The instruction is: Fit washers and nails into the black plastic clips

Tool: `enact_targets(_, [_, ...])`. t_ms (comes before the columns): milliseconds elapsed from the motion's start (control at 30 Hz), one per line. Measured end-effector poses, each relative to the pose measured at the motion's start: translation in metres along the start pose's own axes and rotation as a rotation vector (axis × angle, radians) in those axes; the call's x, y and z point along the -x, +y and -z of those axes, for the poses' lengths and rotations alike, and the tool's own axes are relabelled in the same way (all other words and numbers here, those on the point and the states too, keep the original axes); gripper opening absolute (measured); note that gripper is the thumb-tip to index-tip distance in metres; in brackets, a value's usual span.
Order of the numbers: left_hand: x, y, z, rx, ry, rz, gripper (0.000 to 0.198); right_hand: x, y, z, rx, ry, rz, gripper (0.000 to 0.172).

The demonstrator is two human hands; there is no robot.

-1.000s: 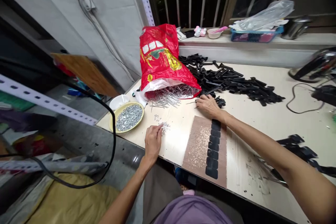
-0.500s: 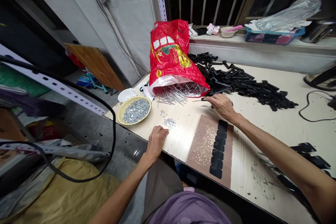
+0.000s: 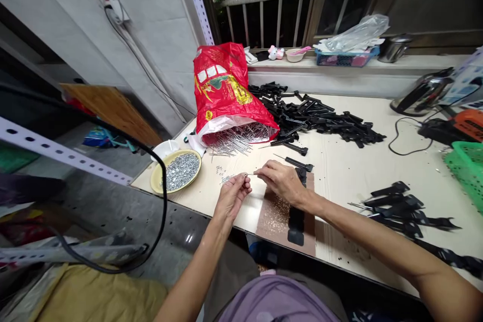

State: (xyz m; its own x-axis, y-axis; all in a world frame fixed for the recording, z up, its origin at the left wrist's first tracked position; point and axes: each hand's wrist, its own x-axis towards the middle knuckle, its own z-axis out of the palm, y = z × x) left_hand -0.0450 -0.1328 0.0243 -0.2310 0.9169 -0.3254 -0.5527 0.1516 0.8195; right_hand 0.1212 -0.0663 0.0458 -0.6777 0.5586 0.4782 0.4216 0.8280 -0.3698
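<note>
My left hand [image 3: 233, 193] is closed in a pinch on a small metal piece [image 3: 246, 175], too tiny to make out clearly. Facing it, my right hand [image 3: 281, 181] grips a thin metal rod [image 3: 254, 174] whose tip points at the left fingertips. Whatever else lies inside the right palm is hidden. Below my left fingers, a few small silvery pieces [image 3: 226, 179] are scattered on the table, and a yellow bowl [image 3: 154, 181] full of them stands to the left. Under my right hand lies a brown board [image 3: 269, 216] with a column of black pads [image 3: 296, 237].
A red bag [image 3: 226, 95] spills metal rods [image 3: 230, 145] at the back. Black plastic parts [image 3: 320, 118] are heaped beside it; two with rods [image 3: 300, 163] lie nearer. More black parts [image 3: 400, 206], a green basket [image 3: 464, 166] and a kettle [image 3: 422, 93] are at right.
My right hand has come left and nearer from the black parts, now with a rod. My left hand has lifted from the small pieces to meet it. The view has shifted right.
</note>
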Motion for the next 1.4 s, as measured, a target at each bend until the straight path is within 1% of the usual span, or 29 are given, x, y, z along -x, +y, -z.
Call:
enact_targets(67, [0.004,0.001,-0.011,-0.010,-0.013,-0.009,0.034,0.004,-0.002,0.003,0.059,0.001,-0.021,0.023])
enact_targets(167, [0.007,0.000,-0.018,-0.039,-0.024,-0.036,0.033,0.008,-0.001,0.009,0.108,0.000,-0.050,0.023])
enact_targets(367, [0.005,-0.006,-0.024,-0.072,-0.008,-0.108,0.035,0.016,-0.005,0.016,0.167,0.035,-0.062,0.024])
enact_targets(567, [0.003,-0.012,-0.030,-0.078,-0.032,-0.143,0.031,0.026,-0.014,0.018,0.218,-0.003,-0.211,0.027])
enact_targets(633, [0.002,-0.014,-0.031,-0.080,-0.048,-0.133,0.031,0.029,-0.014,0.018,0.218,-0.015,-0.236,0.027])
enact_targets(767, [0.001,-0.019,-0.032,-0.118,-0.063,-0.126,0.031,0.036,-0.011,0.018,0.181,-0.018,-0.218,0.023])
enact_targets(933, [0.001,-0.025,-0.029,-0.280,-0.032,-0.241,0.030,0.043,-0.007,0.019,0.148,-0.009,-0.243,0.024])
enact_targets(1067, [0.002,-0.026,-0.029,-0.387,-0.036,-0.281,0.029,0.047,-0.001,0.017,0.042,-0.011,-0.220,0.021])
enact_targets(1233, [0.002,-0.025,-0.030,-0.438,-0.033,-0.286,0.029,0.050,0.004,0.014,-0.017,0.000,-0.216,0.022])
enact_targets(1400, [0.002,-0.029,-0.032,-0.438,-0.069,-0.245,0.030,0.055,0.008,0.014,-0.169,0.036,-0.207,0.017])
